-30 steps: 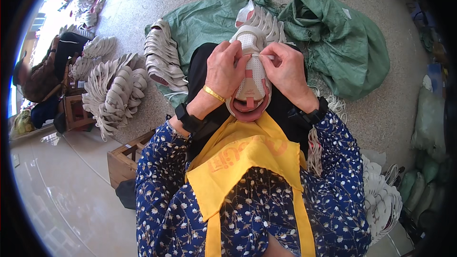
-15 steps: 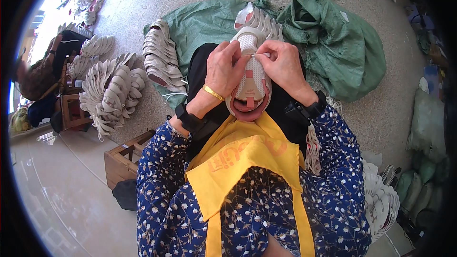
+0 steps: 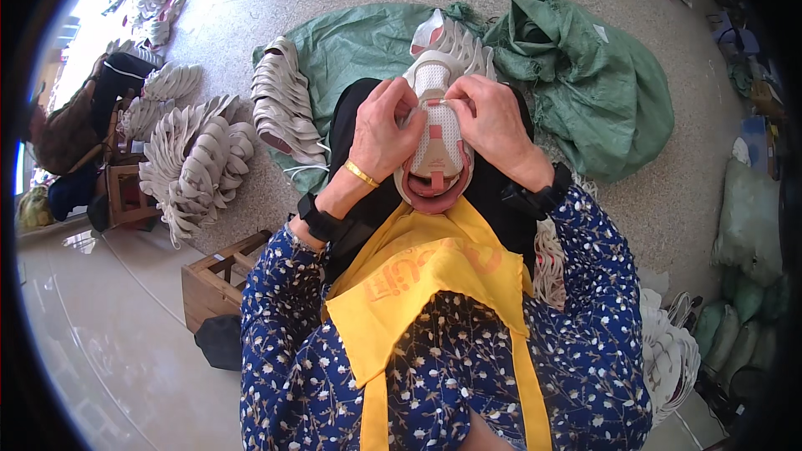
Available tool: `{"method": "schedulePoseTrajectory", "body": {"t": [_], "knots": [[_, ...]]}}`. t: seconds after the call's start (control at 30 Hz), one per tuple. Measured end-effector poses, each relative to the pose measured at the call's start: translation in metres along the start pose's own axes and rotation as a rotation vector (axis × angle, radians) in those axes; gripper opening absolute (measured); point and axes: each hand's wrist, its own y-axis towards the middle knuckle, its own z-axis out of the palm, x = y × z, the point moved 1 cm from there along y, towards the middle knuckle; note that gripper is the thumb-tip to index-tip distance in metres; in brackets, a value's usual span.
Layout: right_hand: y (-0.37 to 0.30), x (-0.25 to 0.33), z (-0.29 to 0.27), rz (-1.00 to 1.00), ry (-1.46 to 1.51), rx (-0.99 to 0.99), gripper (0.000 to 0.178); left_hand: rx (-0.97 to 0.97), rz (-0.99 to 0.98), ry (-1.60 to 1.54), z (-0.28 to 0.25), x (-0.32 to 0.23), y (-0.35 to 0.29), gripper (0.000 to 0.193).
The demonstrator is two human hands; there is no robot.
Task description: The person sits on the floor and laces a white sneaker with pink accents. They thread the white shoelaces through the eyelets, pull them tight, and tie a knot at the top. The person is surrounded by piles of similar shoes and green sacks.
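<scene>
A white shoe upper point(image 3: 436, 144) with pink patches and a pink collar lies lengthwise on my lap, its collar toward me. My left hand point(image 3: 386, 127) is closed at the left side of its throat, thumb and fingers pinched together; what they hold is too small to make out. On the other side my right hand point(image 3: 488, 119) pinches a thin white shoelace near the top of the tongue. Between the two hands a short pink strip shows across the upper. A yellow apron point(image 3: 426, 276) covers my lap below the collar.
Stacked white uppers point(image 3: 284, 100) lie at the left of a green sack point(image 3: 363, 42); a bunched green sack point(image 3: 585, 92) sits at the right. More uppers point(image 3: 196, 154) and a wooden stool point(image 3: 219, 284) stand farther left. Another person point(image 3: 71, 129) is at the far left.
My hands have drawn slightly apart above the throat, the left one moving left and down. A pink strip now shows between them. The shoe upper stays in place.
</scene>
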Motion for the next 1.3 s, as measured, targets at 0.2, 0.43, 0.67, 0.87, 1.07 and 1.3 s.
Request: {"method": "schedulePoseTrajectory", "body": {"t": [0.2,0.43,0.67,0.87,1.07,1.3], "knots": [[0.003,0.006,0.002,-0.065,-0.074,0.041,0.009,-0.006,-0.044,-0.039,0.001,0.001,-0.001,0.014],[0.01,0.008,0.012,-0.162,-0.307,0.185,0.011,-0.003,-0.04,-0.019,0.001,0.004,-0.001,0.014],[0.01,-0.004,0.007,-0.164,-0.023,0.112,0.01,0.018,-0.037,-0.027,0.004,0.003,0.003,0.012],[0.01,-0.007,0.007,-0.149,-0.019,0.116,0.011,0.059,0.036,0.049,0.01,0.014,0.008,0.01],[0.011,-0.008,0.002,-0.146,-0.005,0.121,0.011,0.124,0.145,0.043,0.009,0.019,0.017,0.011],[0.007,-0.001,-0.018,-0.041,0.009,0.146,0.014,0.241,0.041,0.023,-0.004,0.031,0.03,0.01]]}}
